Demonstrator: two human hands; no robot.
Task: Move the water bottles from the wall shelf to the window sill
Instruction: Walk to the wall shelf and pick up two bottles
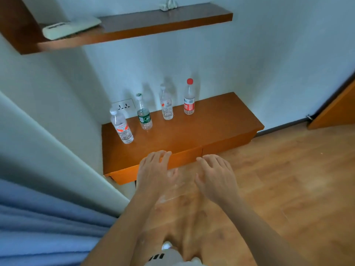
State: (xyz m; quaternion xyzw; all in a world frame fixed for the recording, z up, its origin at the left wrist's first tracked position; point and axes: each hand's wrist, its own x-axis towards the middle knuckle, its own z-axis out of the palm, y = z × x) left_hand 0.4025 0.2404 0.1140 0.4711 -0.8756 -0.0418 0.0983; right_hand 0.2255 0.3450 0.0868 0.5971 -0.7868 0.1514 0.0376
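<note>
Several plastic water bottles stand upright in a row on a low orange wooden wall shelf [211, 127]. From left to right: a clear bottle with an orange-and-white label [122, 126], a green-labelled bottle [144, 114], a clear bottle with a pale label [166, 103], and a red-capped, red-labelled bottle [189, 98]. My left hand [155, 171] hovers over the shelf's front edge, fingers spread, holding nothing. My right hand [216, 175] is beside it over the floor, also spread and holding nothing. The window sill is not in view.
A higher dark wooden shelf [153, 25] carries a white flat device [71, 28] and a small ornament [169, 4]. A wall socket [124, 106] sits behind the left bottles. Blue curtain [38, 227] hangs at the left. Wooden floor [288, 179] lies to the right, with a door [338, 108].
</note>
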